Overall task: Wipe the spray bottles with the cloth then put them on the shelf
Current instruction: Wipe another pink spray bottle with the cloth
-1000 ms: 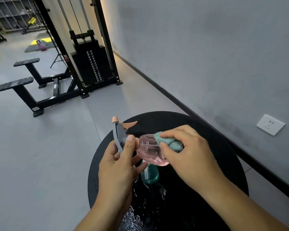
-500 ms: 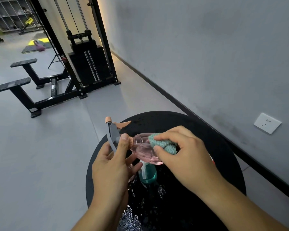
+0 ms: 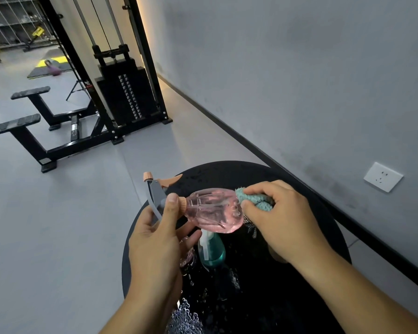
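left hand (image 3: 155,242): bare, no sleeve | right hand (image 3: 282,222): bare, no sleeve

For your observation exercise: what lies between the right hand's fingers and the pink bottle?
In the head view, a teal cloth sits between the right hand and the pink bottle.

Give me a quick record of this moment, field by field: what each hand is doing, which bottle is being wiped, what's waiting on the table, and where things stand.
left hand: left hand grips the pink spray bottle at its neck, below the grey sprayer head
right hand: right hand pinches the teal cloth against the bottle's base end
bottle pose: held on its side above the round black table
waiting: teal spray bottle on the table under the pink one
table surface: wet, with water droplets
stage: wiping; nothing shelved yet in view
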Demonstrator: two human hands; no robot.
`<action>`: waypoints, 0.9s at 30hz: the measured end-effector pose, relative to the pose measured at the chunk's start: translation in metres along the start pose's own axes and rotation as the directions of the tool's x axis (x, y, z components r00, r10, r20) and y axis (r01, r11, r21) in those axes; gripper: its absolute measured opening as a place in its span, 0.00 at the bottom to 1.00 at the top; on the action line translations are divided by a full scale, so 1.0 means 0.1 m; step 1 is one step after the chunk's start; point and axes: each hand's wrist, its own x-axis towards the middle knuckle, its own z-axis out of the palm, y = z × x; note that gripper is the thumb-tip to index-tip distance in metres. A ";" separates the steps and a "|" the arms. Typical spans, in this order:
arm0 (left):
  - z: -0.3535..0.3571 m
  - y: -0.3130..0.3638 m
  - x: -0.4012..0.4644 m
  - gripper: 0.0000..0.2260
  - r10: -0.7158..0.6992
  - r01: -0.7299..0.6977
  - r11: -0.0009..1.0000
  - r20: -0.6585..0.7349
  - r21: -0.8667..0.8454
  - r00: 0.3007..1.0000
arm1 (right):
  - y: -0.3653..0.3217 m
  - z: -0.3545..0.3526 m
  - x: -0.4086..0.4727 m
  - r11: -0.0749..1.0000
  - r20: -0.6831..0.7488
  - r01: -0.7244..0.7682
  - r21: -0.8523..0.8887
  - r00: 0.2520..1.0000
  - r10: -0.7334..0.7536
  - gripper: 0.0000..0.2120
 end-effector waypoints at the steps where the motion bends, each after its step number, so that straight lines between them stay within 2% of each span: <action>1: 0.01 0.00 0.00 0.09 -0.001 0.001 1.000 -0.001 0.001 1.000 | 0.00 0.00 -0.01 1.000 -0.005 0.002 0.014 1.000 -0.002 0.09; 6: 0.02 -0.02 0.00 0.09 -0.006 0.006 1.000 0.017 -0.010 1.000 | -0.07 0.04 -0.09 0.993 0.106 0.082 0.083 0.990 -0.091 0.10; 10: -0.01 -0.02 0.02 0.10 -0.013 0.014 1.000 0.046 -0.027 0.999 | 0.02 -0.03 -0.01 1.000 0.038 0.020 -0.017 0.999 -0.019 0.09; 12: 0.00 -0.02 0.03 0.10 -0.023 0.026 0.999 0.083 -0.034 0.996 | 0.02 -0.06 -0.01 1.000 0.010 0.024 -0.007 1.000 -0.024 0.09; 17: 0.05 -0.04 0.00 0.09 0.013 -0.014 1.000 0.164 0.002 0.986 | -0.07 -0.02 -0.07 0.991 0.082 0.110 0.071 0.990 -0.116 0.09; 23: 0.04 -0.02 0.02 0.06 0.045 -0.040 0.998 0.152 -0.039 0.987 | 0.07 -0.07 0.03 1.000 0.039 -0.001 -0.012 0.999 0.002 0.08; 27: 0.07 -0.03 0.00 0.07 0.051 -0.047 0.998 0.158 -0.028 0.986 | -0.04 -0.05 -0.06 0.996 0.059 0.077 0.052 0.995 -0.080 0.09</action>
